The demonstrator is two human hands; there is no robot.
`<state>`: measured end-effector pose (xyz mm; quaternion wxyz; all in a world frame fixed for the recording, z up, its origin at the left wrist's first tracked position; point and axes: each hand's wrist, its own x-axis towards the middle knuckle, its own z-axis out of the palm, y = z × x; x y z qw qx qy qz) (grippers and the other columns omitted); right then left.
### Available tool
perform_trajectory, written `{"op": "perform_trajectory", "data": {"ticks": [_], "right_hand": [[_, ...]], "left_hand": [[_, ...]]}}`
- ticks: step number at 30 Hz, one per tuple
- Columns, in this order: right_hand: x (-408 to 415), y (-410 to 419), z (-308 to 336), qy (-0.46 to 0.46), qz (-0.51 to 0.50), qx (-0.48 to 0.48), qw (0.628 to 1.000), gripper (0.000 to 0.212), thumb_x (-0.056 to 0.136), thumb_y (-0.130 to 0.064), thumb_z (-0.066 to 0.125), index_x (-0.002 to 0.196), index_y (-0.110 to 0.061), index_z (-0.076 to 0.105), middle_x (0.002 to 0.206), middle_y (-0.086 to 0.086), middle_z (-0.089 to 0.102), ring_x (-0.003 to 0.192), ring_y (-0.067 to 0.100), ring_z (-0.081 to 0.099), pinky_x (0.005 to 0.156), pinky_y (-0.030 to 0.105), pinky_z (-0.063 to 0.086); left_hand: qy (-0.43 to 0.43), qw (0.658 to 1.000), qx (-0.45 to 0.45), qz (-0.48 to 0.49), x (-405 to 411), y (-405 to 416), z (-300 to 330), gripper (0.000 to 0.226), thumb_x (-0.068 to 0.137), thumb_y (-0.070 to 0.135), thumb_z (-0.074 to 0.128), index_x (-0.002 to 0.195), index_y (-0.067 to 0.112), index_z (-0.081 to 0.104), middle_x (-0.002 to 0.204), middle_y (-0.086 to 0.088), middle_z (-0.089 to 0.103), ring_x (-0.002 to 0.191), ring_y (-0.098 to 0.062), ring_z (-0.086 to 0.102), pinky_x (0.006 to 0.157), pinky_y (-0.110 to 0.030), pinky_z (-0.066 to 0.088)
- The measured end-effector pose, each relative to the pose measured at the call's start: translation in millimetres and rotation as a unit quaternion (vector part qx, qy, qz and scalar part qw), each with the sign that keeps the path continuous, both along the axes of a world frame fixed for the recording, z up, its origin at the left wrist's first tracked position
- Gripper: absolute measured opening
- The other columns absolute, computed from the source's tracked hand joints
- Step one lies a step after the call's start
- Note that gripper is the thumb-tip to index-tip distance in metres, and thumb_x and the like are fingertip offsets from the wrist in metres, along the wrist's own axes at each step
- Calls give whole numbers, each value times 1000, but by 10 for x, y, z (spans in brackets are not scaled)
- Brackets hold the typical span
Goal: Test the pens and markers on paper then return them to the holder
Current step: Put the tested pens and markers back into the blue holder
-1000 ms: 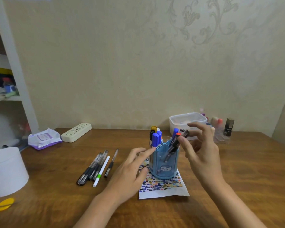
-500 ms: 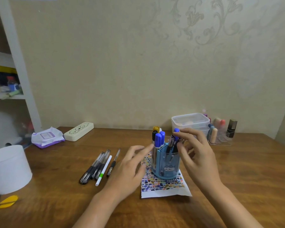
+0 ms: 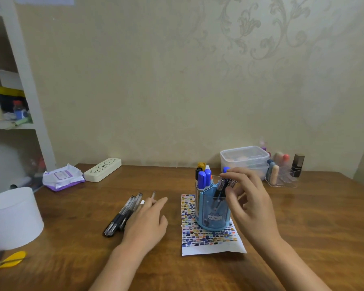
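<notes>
Since the earlier frame the left hand (image 3: 145, 222) has left the holder (image 3: 212, 208) and now lies flat, fingers straight, over the loose pens (image 3: 123, 215) on the table (image 3: 303, 227). The right hand (image 3: 247, 203) remains at the holder's rim, its fingertips (image 3: 226, 175) pinching the tops of pens standing inside. The holder sits on the colour-tested paper (image 3: 198, 242), mid-table. Bare wood lies open right of the paper; a clear box (image 3: 245, 159) stands behind, near the wall.
</notes>
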<state>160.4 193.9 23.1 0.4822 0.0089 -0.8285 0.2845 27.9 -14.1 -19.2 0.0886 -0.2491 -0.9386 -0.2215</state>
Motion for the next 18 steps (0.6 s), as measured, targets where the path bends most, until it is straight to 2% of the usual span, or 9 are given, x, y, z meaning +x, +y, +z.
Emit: {"op": "perform_trajectory", "data": {"ticks": [5, 10, 13, 18], "right_hand": [[6, -8, 12, -6, 0, 2, 1000, 29, 93, -8, 60, 114, -27, 67, 121, -16, 54, 81, 11, 63, 64, 13, 49], [8, -17, 14, -13, -5, 7, 1000, 29, 94, -7, 59, 113, -26, 68, 119, -17, 54, 82, 11, 63, 64, 12, 48], [11, -35, 13, -14, -4, 6, 1000, 29, 94, -7, 59, 112, -27, 69, 117, -18, 54, 83, 10, 62, 63, 13, 48], [19, -43, 15, -14, -2, 3, 1000, 30, 94, -5, 60, 111, -28, 69, 116, -18, 55, 81, 11, 63, 63, 14, 47]], "left_hand": [[15, 997, 64, -42, 29, 37, 26, 47, 102, 16, 46, 143, 39, 46, 134, 16, 49, 119, 0, 45, 94, -18, 45], [5, 998, 11, -60, 13, 23, -12, 65, 92, -11, 47, 134, 38, 57, 136, 13, 53, 129, -7, 44, 107, -25, 39], [2, 997, 3, -76, -9, 29, -22, 64, 92, -12, 49, 130, 39, 59, 131, 14, 55, 127, -8, 46, 108, -26, 40], [20, 995, -13, -102, 20, 35, -7, 43, 94, 0, 58, 115, 36, 68, 118, 17, 56, 111, -5, 47, 97, -25, 45]]}}
